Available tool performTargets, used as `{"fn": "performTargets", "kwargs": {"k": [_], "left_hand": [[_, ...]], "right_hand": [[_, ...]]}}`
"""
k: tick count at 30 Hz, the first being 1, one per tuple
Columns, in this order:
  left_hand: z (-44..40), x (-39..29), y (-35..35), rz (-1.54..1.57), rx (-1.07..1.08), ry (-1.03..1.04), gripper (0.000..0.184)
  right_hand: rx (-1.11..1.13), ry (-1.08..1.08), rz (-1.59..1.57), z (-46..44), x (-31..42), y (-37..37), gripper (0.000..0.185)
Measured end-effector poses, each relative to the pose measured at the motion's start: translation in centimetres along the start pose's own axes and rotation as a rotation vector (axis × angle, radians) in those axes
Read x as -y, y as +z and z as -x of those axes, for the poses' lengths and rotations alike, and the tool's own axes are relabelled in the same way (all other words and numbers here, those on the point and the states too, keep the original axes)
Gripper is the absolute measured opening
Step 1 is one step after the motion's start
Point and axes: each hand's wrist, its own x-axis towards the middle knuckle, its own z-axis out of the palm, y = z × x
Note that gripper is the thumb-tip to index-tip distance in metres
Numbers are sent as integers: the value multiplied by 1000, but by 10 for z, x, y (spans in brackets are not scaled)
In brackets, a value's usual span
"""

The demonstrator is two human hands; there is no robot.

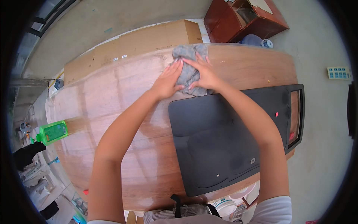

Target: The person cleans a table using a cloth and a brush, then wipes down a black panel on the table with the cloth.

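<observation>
**Two bare hands on a crumpled gray cloth at the far side of a wooden table**

Through the head view, I observed both arms extended forward over the table (156,164). The cloth (187,74) lay bunched on the tabletop near its far edge, beyond the black panel (212,145); whether cloth and panel touched, I could not tell. The left hand (167,83) rested on the cloth's left side, its fingers straight and close together, its thumb held apart. The right hand (206,74) lay on the cloth with fingers and thumb spread. The fingertips of the two hands nearly met.

The panel lay flat on the right half of the table, beneath the line of the right forearm, with a rectangular opening at its right end through which I saw wood. A small red piece (276,114) showed on its surface. Pale, glossy streaks crossed the left half of the tabletop. At the left edge I noted a green bottle (56,132), its cap end directed outward. Past the far edge were cardboard (149,41) and a red-brown cabinet (223,22), with a bluish jug (250,40) beside the cabinet. A white power strip (338,73) appeared at far right.
</observation>
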Motion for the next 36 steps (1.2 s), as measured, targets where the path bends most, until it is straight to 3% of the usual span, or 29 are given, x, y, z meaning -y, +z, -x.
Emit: {"fn": "performTargets", "kwargs": {"k": [6, 10, 16, 25, 27, 29, 36], "left_hand": [[-54, 31, -33, -12, 51, -49, 94], [-46, 26, -30, -73, 80, 2, 96], [21, -1, -16, -57, 220, 24, 95], [-7, 5, -13, -159, 62, 6, 88], [-38, 20, -17, -173, -33, -20, 87], [-72, 34, -31, -148, 2, -38, 85], [-78, 31, -31, -188, -10, -88, 85]], "right_hand": [[-18, 61, -1, -47, -17, -14, 115], [28, 95, 14, -25, -5, -10, 118], [295, 18, 166, 14, 20, -7, 116], [28, -36, 6, -5, -7, 3, 106], [-34, 35, 20, -30, -26, -2, 104], [-93, 101, 46, -60, -40, -10, 103], [-14, 135, 143, -59, -38, -18, 94]]}}
